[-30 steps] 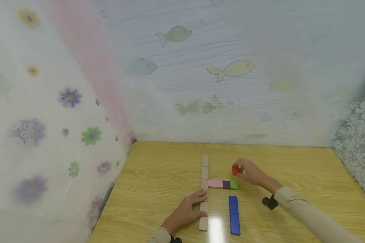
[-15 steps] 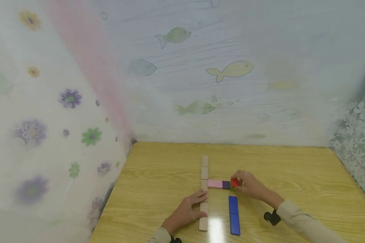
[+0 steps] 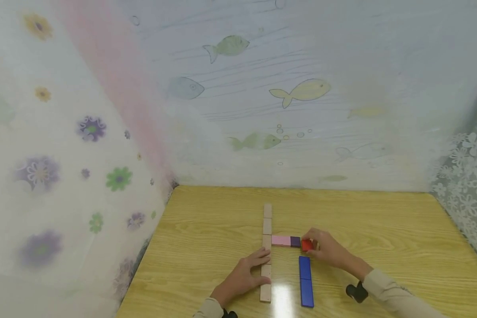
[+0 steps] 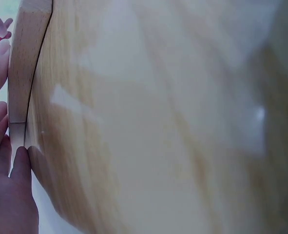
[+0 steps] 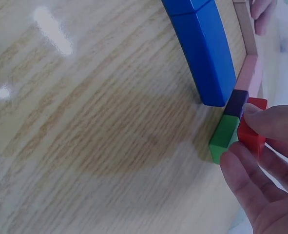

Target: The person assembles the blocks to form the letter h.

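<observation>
My right hand (image 3: 330,250) pinches a small red block (image 5: 252,135) between thumb and fingers. In the right wrist view the red block is close against a green block (image 5: 223,134); from the head camera it covers the green one. A purple block (image 3: 295,242) and a pink block (image 3: 281,240) continue that short row leftward to a long line of plain wooden blocks (image 3: 267,225). My left hand (image 3: 240,274) rests on this line, fingers extended across it and the thumb lower down.
Two blue blocks (image 3: 306,282) lie end to end just below the coloured row, to the right of the wooden line. All of it is on a wood-grain table (image 3: 206,229), with a fish-patterned curtain (image 3: 302,132) behind and a flowered one (image 3: 83,212) at the left.
My right hand has brought the red block down toward me, from beyond the coloured row to over the green block. The left hand has stayed in place.
</observation>
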The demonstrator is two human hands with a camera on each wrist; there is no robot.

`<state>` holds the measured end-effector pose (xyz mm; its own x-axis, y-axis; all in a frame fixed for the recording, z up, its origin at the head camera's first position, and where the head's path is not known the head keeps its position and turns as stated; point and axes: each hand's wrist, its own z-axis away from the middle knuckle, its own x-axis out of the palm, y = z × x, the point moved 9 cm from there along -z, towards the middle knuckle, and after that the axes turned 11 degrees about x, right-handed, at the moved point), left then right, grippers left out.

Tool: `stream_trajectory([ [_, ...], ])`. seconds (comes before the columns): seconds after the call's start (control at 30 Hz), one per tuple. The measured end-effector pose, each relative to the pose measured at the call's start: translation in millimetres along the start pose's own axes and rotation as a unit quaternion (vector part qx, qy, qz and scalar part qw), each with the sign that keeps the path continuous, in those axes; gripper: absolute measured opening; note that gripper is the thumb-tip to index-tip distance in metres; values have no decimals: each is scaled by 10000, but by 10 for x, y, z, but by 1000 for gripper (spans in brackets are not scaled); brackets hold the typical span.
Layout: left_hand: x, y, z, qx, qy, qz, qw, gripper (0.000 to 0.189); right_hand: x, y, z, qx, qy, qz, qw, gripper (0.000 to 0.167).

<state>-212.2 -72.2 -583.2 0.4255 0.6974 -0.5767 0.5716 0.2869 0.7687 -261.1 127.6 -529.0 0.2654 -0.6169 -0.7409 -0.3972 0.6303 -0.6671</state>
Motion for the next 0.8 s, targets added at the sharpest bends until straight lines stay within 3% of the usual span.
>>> stream_trajectory([
  [0.4, 2, 1, 2, 27, 9, 1, 10000, 63, 67, 40, 25, 337, -79, 87, 9994, 31],
  [0.8, 16, -28, 6, 72, 13, -2, 10000, 63, 118, 1, 51, 319, -133, 83, 9994, 29],
])
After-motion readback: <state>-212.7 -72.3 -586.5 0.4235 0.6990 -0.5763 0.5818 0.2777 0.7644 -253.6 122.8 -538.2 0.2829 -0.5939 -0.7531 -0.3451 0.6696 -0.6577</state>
